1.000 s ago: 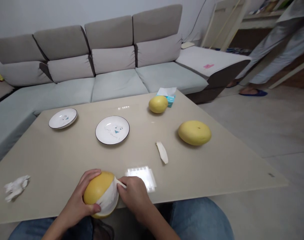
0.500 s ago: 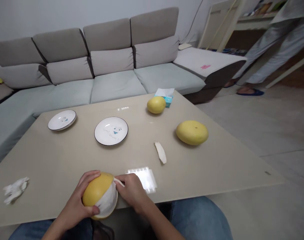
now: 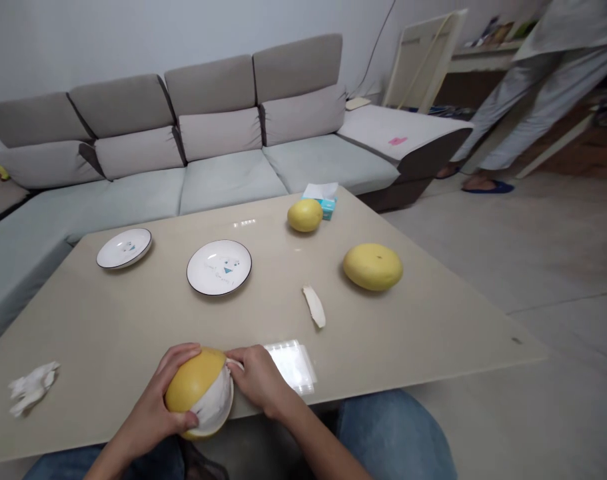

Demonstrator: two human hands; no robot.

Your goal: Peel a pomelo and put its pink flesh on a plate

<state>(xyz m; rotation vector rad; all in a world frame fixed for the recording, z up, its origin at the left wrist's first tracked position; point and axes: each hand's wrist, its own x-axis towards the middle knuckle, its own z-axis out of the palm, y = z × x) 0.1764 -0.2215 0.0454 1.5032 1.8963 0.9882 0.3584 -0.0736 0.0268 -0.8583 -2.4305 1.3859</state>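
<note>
A partly peeled yellow pomelo [image 3: 196, 387] with white pith showing rests at the near edge of the beige table [image 3: 133, 313]. My left hand [image 3: 156, 413] wraps around its left side. My right hand [image 3: 258, 380] pinches a strip of white peel at the fruit's upper right. A loose piece of peel [image 3: 314, 307] lies on the table further out. A whole pomelo [image 3: 372, 267] sits to the right and a smaller yellow fruit [image 3: 304, 215] sits near the far edge.
Two white plates [image 3: 219, 267] [image 3: 124, 247] stand mid-table. A tissue box [image 3: 324, 198] is behind the small fruit, crumpled tissue [image 3: 32, 387] at the left. A grey sofa [image 3: 208, 147] lies beyond. Another person's legs [image 3: 523, 113] are at the far right.
The view has tilted down and shifted slightly, so everything sits lower and further left in frame. My hands keep their hold on the pomelo with the right hand pressed a little closer to it.
</note>
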